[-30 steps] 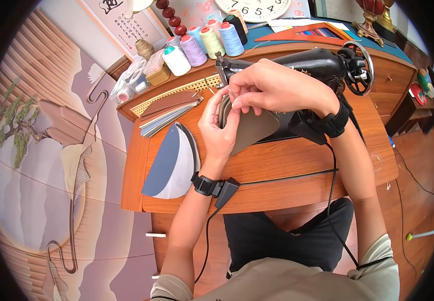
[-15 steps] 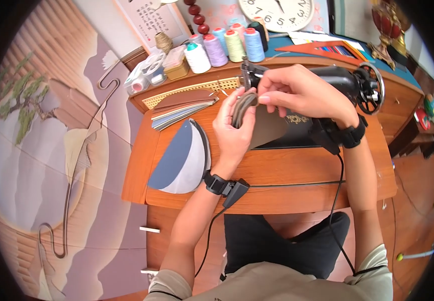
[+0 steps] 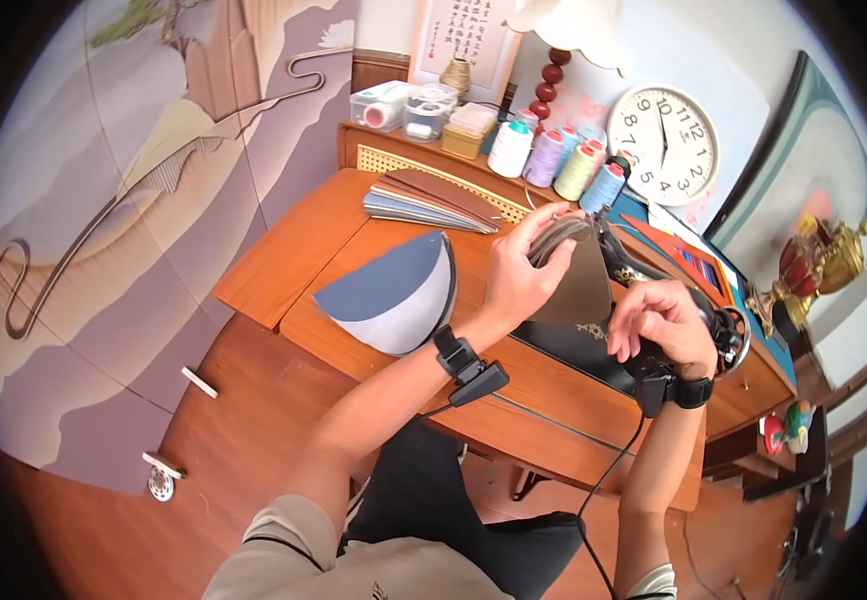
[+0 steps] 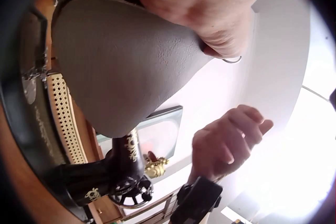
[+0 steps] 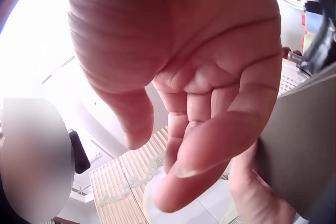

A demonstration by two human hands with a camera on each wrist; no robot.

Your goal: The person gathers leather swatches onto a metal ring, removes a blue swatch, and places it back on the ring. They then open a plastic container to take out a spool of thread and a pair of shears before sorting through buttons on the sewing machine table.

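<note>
In the head view my left hand (image 3: pixel 521 275) grips the upper end of a taupe leather-like piece (image 3: pixel 578 285), thumb on one side and fingers on the other. The piece is bent over at the top and hangs down wide and smooth in the left wrist view. A thin curved metal bit (image 4: pixel 232 60) shows beside the left fingertips. Apart from it, my right hand (image 3: pixel 665 325) hovers over the sewing machine (image 4: pixel 105 176) with loosely bent fingers. Nothing shows between the right thumb (image 5: pixel 137 124) and fingers in the right wrist view.
Blue and light grey half-round pieces (image 3: pixel 393 285) lie on the wooden table (image 3: pixel 353 230), left of the hands. Fanned strips (image 3: pixel 423 212) lie behind them. Thread spools (image 3: pixel 543 158), plastic boxes (image 3: pixel 428 110) and a clock (image 3: pixel 663 145) line the back. A cable (image 3: pixel 608 480) trails from the right wrist.
My right hand has parted from the left hand and the taupe piece, moving right and towards me. The left hand keeps its grip. The head view has turned and tilted.
</note>
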